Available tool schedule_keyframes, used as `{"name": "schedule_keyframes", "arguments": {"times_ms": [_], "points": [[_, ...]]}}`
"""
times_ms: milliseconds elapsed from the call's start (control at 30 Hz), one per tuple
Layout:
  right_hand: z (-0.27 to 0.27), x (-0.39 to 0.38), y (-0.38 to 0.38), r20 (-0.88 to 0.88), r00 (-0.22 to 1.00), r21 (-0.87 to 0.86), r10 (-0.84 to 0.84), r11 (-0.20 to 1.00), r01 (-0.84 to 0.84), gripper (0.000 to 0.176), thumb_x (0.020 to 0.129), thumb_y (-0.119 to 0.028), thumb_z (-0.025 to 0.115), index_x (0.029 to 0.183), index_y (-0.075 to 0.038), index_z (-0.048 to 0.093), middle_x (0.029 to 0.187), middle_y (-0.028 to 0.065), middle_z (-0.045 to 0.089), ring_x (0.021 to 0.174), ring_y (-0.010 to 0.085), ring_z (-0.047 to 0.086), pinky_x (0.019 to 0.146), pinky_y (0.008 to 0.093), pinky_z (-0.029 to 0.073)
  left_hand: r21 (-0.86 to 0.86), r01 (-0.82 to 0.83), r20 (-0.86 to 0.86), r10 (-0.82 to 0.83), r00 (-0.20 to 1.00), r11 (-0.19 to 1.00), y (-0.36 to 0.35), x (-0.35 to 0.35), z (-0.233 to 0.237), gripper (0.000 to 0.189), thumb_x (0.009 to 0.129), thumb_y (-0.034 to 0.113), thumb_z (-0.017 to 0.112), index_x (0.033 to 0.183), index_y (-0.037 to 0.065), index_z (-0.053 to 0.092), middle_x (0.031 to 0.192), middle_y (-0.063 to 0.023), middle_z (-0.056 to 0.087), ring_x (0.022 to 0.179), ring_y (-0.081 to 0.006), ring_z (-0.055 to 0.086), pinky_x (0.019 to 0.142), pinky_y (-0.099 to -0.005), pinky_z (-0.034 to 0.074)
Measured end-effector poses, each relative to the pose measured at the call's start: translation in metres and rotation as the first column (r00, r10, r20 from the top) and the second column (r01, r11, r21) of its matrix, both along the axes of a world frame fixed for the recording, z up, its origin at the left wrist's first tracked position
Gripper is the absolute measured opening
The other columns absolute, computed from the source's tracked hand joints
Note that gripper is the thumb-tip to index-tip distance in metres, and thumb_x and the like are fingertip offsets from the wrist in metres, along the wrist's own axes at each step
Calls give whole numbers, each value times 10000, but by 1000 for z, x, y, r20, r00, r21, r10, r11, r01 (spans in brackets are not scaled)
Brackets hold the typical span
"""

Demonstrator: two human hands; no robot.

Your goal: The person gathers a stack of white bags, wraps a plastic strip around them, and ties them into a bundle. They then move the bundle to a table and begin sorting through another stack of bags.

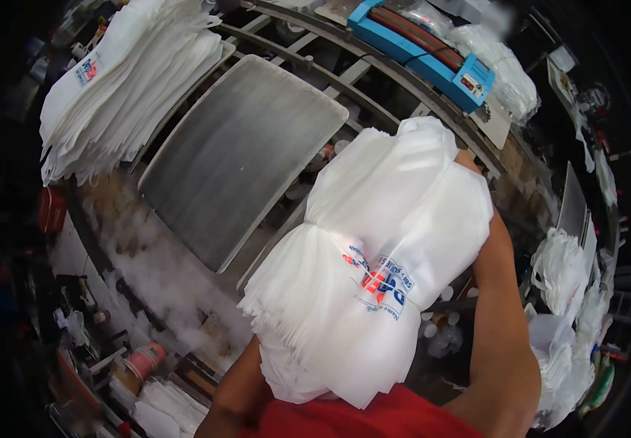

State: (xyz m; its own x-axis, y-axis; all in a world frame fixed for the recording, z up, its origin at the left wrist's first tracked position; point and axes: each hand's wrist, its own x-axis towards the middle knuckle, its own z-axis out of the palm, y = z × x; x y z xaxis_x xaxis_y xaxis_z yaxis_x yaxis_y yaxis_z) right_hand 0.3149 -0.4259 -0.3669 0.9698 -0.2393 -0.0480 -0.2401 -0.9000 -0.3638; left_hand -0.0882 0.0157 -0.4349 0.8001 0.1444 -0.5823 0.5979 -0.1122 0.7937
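Observation:
A thick bundle of white bags [403, 197] with blue and red print is up in front of my red shirt [374, 420]. It is drawn in at the middle, and its layered edges fan out on the left. My right forearm [501, 314] runs up along the bundle's right side, and the right hand is hidden behind its far end. From the lower left, my left forearm [239, 390] goes in behind the bags, which cover the left hand. Both arms hold the bundle between them; no fingers show.
A grey flat board [246, 157] lies on a metal frame [308, 44] beyond the bundle. Another stack of white printed bags [125, 95] hangs at the upper left. A blue sealing machine [432, 55] stands at the top right. More white bags [560, 270] are at the right.

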Motion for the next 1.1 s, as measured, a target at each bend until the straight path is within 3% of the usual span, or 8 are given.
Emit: {"name": "schedule_keyframes", "arguments": {"times_ms": [300, 467, 633, 700, 900, 1000, 1067, 1100], "points": [[28, -3, -4, 61, 998, -7, -6, 1000, 7, 669, 1059, -445, 357, 849, 83, 709, 941, 338, 675, 956, 496, 649, 831, 549, 493, -55, -108, -131, 101, 986, 993, 124, -44, 0, 382, 992, 241, 580, 1257, -33, 613, 1127, -114, 699, 918, -198, 656, 816, -341, 529], [42, 13, -15, 63, 997, -118, 49, 992, -42, 728, 1066, -493, 317, 836, 76, 708, 917, 342, 671, 930, 514, 643, 836, 554, 487, 84, -16, -139, 28, 990, 996, 153, -106, -5, 309, 1004, 167, 470, 1159, -28, 652, 813, -23, 670, 725, -147, 562, 711, -320, 479], [41, 23, -29, 120, 993, -178, 18, 984, 4, 736, 1053, -538, 304, 880, 45, 720, 918, 320, 681, 943, 498, 651, 855, 540, 494, 413, 90, 43, -118, 992, 906, 138, -74, 77, 247, 900, 39, 465, 1042, -28, 655, 834, -102, 647, 678, -218, 572, 683, -341, 479], [66, 12, -34, 214, 977, -190, -24, 980, 66, 733, 1048, -550, 306, 901, 36, 722, 930, 313, 684, 958, 489, 653, 863, 537, 494, 525, 138, 326, -349, 879, 840, 159, -68, 113, 249, 799, -8, 490, 968, -10, 672, 862, -148, 639, 727, -294, 602, 703, -352, 486], [173, -57, -65, 349, 924, -108, -153, 973, 202, 749, 1020, -623, 356, 857, 7, 726, 849, 238, 714, 876, 429, 689, 803, 483, 519, 337, 569, -17, -599, 800, 750, 175, -69, 267, 174, 743, -25, 512, 784, 1, 679, 983, -177, 692, 913, -306, 659, 815, -350, 510], [205, -114, -83, 307, 917, 304, -254, 940, 159, 712, 986, -673, 441, 796, -36, 698, 683, 94, 661, 651, 261, 653, 661, 401, 516, 92, 536, 315, -535, 784, 840, 160, -52, 318, 203, 810, -10, 528, 731, 48, 705, 1114, -201, 704, 1019, -325, 671, 834, -401, 514], [227, -154, -73, 67, 967, 907, -247, 419, 44, 644, 966, -668, 495, 793, -69, 656, 604, -30, 514, 534, 107, 491, 594, 333, 493, -140, 352, 340, -289, 895, 925, 138, -48, 332, 247, 856, 3, 499, 869, 56, 741, 1208, -191, 693, 1133, -388, 645, 1024, -510, 469], [229, -169, -54, 92, 928, 960, -362, 280, 14, 626, 967, -657, 493, 813, -69, 645, 589, -41, 479, 519, 99, 461, 604, 325, 505, -352, 188, 384, -42, 922, 917, 125, -33, 335, 215, 911, 40, 481, 915, 50, 695, 1194, -182, 693, 1180, -403, 619, 1070, -541, 435]]}}
